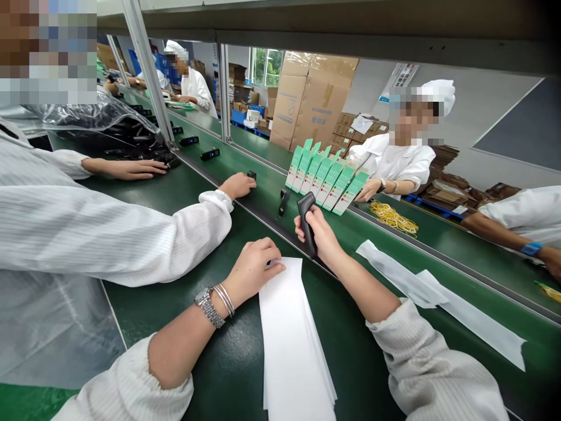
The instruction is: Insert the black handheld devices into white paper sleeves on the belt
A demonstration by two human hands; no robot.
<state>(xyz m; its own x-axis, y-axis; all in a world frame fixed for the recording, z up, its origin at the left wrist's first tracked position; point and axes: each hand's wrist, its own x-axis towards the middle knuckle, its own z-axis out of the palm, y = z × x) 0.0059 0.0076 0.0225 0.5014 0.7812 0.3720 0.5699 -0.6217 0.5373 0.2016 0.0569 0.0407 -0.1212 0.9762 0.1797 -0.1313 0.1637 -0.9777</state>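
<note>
My right hand (322, 234) is wrapped around a black handheld device (308, 225) with an angled head, held upright above the near edge of the belt. Lower and to its left, my left hand (254, 266) has its fingers bent and its thumb on the top end of a stack of long white sleeves (291, 345), pinching at that end. Whether it grips one sleeve or several is hidden. Another black device (284, 202) lies on the green belt just beyond my hands.
A co-worker's hand (239, 186) at the left touches a small black device (251, 175). Green-and-white boxes (322, 178) stand in a row across the belt, by another person's hand (369, 190). Yellow rubber bands (394, 218) and loose white sleeves (401, 275) lie at the right.
</note>
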